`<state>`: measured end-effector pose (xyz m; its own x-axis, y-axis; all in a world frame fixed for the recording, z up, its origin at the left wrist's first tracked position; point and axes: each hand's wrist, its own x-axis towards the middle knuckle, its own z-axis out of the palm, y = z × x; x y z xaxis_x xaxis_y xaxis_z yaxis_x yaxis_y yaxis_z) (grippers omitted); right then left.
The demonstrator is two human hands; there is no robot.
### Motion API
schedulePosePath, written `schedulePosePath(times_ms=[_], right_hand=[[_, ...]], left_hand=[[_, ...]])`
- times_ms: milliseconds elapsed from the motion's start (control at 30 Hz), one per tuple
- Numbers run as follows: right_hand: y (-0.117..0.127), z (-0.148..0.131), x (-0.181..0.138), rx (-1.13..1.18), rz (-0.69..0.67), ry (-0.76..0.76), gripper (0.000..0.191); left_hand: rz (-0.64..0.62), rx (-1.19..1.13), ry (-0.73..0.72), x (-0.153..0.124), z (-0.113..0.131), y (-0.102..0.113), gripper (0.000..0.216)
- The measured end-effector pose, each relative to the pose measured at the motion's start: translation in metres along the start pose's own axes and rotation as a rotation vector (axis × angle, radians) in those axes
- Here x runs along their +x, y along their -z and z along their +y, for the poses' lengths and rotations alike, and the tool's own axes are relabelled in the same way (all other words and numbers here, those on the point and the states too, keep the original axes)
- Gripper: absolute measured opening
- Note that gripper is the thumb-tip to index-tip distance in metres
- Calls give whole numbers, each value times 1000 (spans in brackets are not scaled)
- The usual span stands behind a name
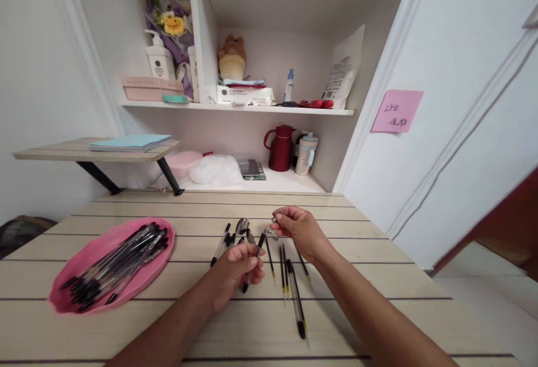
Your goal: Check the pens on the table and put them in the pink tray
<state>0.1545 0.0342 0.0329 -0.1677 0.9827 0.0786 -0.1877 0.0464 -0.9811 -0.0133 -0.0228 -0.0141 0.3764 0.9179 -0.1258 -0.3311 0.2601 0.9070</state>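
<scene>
Head view: my left hand point(241, 269) pinches a black pen point(261, 242), tilted above the table point(235, 333); my right hand point(296, 228) clamps a small shiny piece point(274, 219) between thumb and finger, perhaps a pen tip. Thin refills point(283, 272) lie near, the pink tray point(147, 280) well apart.

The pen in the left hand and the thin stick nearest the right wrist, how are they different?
The pen is held up in the left hand, while the thin stick lies on the table. The pen is thicker than the stick. The stick has yellow near one end; no yellow shows on the pen. Both are long and mostly dark.
</scene>
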Motion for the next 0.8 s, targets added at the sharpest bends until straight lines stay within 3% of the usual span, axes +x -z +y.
schedulePosePath(times_ms=[333,800], right_hand=[[-6,-2,-6,-92,-71,118,20],[-4,4,-6,-165,-221,144,27]], left_hand=[[-8,20,1,0,-1,0,22],[20,61,2,1,-2,-2,22]])
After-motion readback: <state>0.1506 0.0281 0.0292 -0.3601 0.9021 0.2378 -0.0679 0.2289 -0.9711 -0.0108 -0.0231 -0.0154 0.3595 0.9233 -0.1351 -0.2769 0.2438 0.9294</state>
